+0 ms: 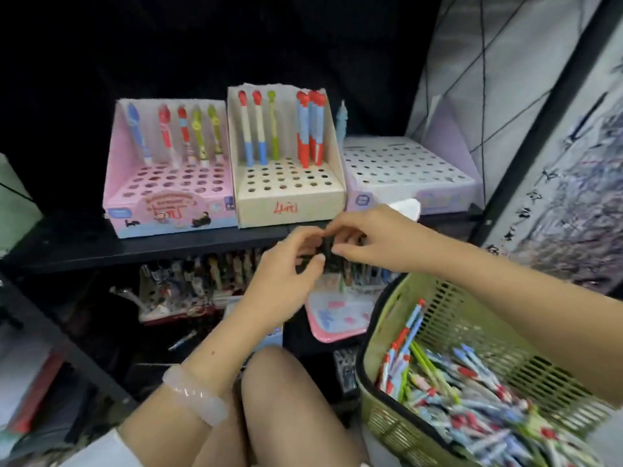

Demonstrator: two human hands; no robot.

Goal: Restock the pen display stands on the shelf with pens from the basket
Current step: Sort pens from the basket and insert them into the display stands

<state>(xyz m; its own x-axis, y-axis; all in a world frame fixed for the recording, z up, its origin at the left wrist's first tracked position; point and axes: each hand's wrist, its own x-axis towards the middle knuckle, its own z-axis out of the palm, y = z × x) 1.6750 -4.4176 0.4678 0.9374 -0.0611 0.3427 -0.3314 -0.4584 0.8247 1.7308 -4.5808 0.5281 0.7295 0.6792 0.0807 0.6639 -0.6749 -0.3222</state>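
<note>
My left hand (290, 264) and my right hand (367, 235) meet at the middle of the frame, just below the front edge of the dark shelf (151, 246). The fingers of both are curled in toward one another around something small and dark between them; it is too blurred for me to say what it is, so I cannot tell what I am grasping. A pale bracelet (195, 396) sits on my left wrist at the lower left.

The green basket (448, 308) fills the lower right of the frame, under my right forearm, with loose pens (472, 392) heaped in it (blue, red and green ones, lying every way).

On the shelf above my hands three stands sit side by side. The pink stand (168, 193), left of centre, holds five pens upright in its back row. The beige stand (290, 193), at centre, touching it, holds pens in its back rows as well, a red cluster at its right. The lilac stand (408, 173), to the right, shows its holes open, with one light blue pen (341, 121) upright at its back left corner.
</note>
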